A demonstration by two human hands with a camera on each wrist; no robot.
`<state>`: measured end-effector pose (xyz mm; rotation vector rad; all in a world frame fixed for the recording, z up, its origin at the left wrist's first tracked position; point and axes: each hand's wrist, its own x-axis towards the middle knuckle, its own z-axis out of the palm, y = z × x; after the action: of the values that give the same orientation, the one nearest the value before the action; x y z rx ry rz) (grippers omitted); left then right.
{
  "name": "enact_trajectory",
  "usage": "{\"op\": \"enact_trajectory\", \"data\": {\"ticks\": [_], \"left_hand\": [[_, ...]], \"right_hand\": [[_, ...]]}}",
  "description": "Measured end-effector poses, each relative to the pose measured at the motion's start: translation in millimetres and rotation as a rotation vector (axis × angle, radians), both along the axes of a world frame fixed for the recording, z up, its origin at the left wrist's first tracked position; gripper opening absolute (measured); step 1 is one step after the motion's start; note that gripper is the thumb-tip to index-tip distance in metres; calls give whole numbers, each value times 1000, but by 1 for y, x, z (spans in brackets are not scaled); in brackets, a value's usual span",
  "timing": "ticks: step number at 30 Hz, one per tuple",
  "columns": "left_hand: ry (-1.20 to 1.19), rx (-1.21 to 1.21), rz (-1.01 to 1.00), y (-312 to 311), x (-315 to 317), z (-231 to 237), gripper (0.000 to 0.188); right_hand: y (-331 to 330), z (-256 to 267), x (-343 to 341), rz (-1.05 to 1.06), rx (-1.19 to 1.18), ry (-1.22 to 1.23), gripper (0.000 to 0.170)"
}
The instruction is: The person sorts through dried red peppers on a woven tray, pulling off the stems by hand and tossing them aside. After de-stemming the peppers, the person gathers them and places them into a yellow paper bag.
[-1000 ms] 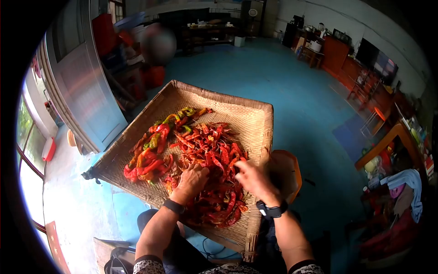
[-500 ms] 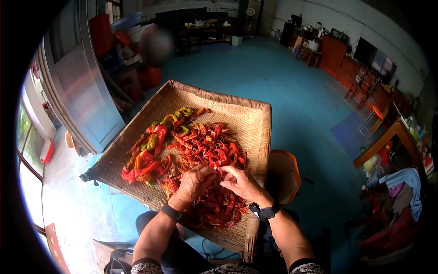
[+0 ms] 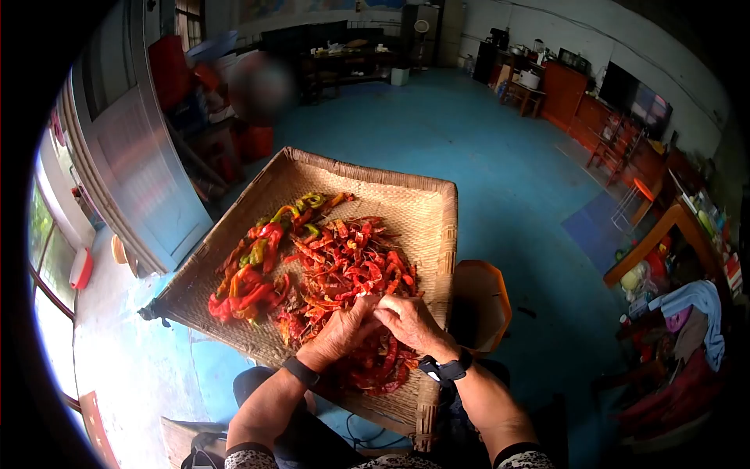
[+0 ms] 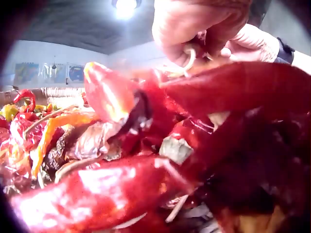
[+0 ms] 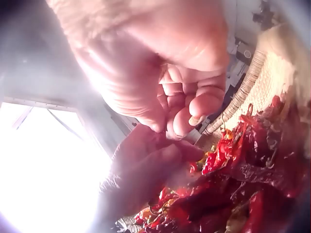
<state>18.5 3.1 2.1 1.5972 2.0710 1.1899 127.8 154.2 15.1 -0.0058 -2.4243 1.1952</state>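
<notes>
Both hands meet over a pile of red dried chili peppers [image 3: 363, 258] in a woven basket [image 3: 426, 207]. My left hand [image 3: 341, 332] holds a small red chili pepper [image 4: 200, 42] in its curled fingers, a pale bent stem [image 4: 189, 57] sticking out below. Against its fingertips, my right hand [image 3: 414, 324] has thumb and fingers bent together in a pinch at the same spot. Its curled fingers [image 5: 182, 116] show close up in the right wrist view; the chili itself is hidden there. Glossy red peppers [image 4: 97, 194] fill the left wrist view just under the left hand.
Fresher red and green peppers [image 3: 258, 262] lie along the basket's left side. An orange-rimmed container [image 3: 492, 313] stands on the floor right of the basket. A sliding door [image 3: 148, 156] is at the left, and a cloth-covered heap [image 3: 695, 313] at the right.
My right hand has come in from the right to meet the left hand's fingertips. Both hands are now together, slightly lower over the pile. The view has shifted a little.
</notes>
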Motion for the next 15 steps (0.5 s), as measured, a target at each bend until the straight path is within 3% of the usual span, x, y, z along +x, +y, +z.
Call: {"op": "enact_trajectory", "data": {"ticks": [5, 9, 11, 12, 13, 15], "left_hand": [[224, 39, 84, -3, -8, 6, 59], [454, -80, 194, -5, -18, -9, 54], [559, -134, 186, -3, -24, -24, 40], [629, -75, 171, -1, -25, -26, 28], [632, -71, 167, 0, -26, -27, 28], [547, -150, 157, 3, -26, -27, 19]], "right_hand": [[47, 12, 14, -354, -119, 331, 15], [96, 23, 44, -855, 72, 402, 11], [103, 24, 54, -911, 115, 276, 10], [103, 22, 53, -946, 285, 230, 12], [102, 21, 53, -976, 455, 181, 16], [87, 19, 45, -857, 375, 187, 22]]}}
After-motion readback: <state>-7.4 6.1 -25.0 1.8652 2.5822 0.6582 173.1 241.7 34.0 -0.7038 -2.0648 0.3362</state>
